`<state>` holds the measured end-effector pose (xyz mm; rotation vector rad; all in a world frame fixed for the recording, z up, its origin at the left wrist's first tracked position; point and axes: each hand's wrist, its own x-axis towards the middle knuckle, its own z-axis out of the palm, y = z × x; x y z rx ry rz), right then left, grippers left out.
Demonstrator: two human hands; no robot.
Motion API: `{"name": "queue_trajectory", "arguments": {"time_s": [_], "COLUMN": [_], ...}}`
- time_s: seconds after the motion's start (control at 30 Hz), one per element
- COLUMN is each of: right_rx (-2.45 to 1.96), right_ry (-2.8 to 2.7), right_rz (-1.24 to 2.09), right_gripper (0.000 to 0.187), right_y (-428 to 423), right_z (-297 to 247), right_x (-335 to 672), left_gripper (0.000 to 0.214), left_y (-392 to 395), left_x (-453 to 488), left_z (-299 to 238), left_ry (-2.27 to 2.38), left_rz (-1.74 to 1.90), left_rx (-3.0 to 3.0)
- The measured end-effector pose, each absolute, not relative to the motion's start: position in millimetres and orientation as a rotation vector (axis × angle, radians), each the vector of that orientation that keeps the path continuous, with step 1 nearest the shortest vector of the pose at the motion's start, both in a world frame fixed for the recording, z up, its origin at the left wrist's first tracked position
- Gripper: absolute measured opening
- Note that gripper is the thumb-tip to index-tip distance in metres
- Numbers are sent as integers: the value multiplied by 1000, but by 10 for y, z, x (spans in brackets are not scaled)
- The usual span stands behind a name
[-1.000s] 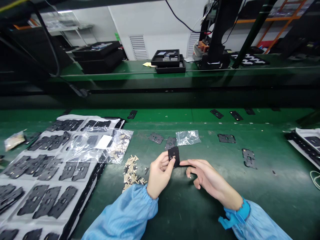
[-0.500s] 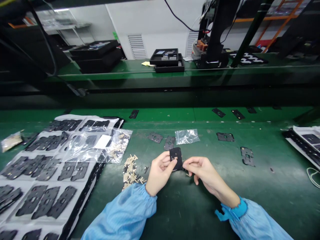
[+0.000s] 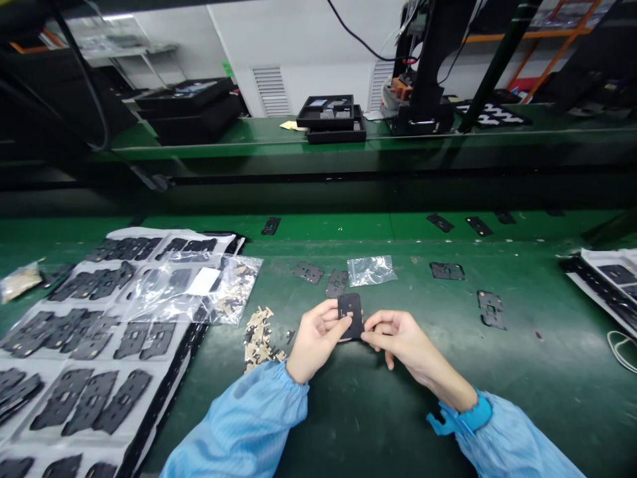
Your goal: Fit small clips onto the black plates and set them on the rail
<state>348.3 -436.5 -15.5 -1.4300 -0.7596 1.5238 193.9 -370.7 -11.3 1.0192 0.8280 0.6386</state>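
Note:
My left hand [image 3: 318, 335] grips a thin black plastic plate [image 3: 354, 311] by its left side, thumb across its face. The plate is tilted up over the green table, and a small light patch shows near the thumb. At the plate's lower right edge, my right hand [image 3: 393, 335] has thumb and forefinger pinched together; whatever lies between them is hidden. Left of my hands lies a pile of small tan and dark pieces [image 3: 259, 337]. Two more flat dark plates, one of them this plate [image 3: 337, 283], rest just beyond my left hand.
A padded sheet with pockets [image 3: 54, 358] holds many black plates at left, a clear bag [image 3: 231, 292] of tan pieces over it. A small clear bag [image 3: 371, 271] and scattered plates [image 3: 492, 309] lie beyond and to the right. Black trays [image 3: 326, 113] stand on the back shelf.
My right fingertips have moved slightly left against the plate's lower edge. A small light piece seen below them earlier no longer shows. My left hand keeps its hold.

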Motion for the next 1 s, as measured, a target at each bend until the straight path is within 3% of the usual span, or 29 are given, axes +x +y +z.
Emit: {"name": "queue_trajectory", "arguments": {"time_s": [1.0], "right_rx": [-1032], "right_ry": [-576], "right_rz": [1821], "right_gripper": [18], "right_y": [-4373], "right_z": [-145], "right_x": [3579], "left_gripper": [30], "left_y": [-3784], "left_x": [1933], "left_z": [-82], "left_ry": [619], "left_rz": [572], "left_rx": [751]}}
